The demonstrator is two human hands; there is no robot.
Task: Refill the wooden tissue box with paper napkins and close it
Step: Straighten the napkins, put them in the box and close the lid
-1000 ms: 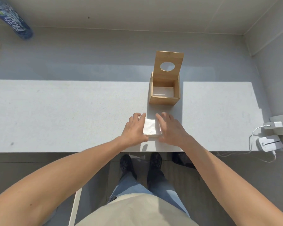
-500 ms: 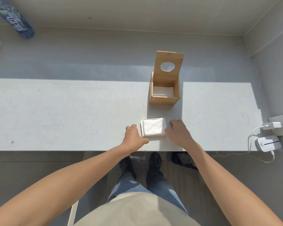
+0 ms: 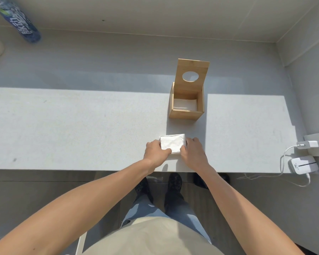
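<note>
A wooden tissue box (image 3: 184,114) stands on the grey counter (image 3: 81,126), right of centre. Its hinged lid (image 3: 191,69), with a round hole, is tipped up and back. White napkins lie low inside it. Nearer the front edge sits a white stack of paper napkins (image 3: 172,143). My left hand (image 3: 156,152) grips the stack's left side, thumb on its top near corner. My right hand (image 3: 193,151) grips the right side, fingers curled round the edge.
A blue bottle (image 3: 18,23) lies at the far left by the wall. At the right end are a white charger (image 3: 310,144) in a wall socket and a small white device (image 3: 303,164) with cables. The counter's front edge runs just below my hands.
My hands, which lay over the stack and then drew apart beside it, have closed in on both its sides. The stack sits squarer between them. The box has not moved.
</note>
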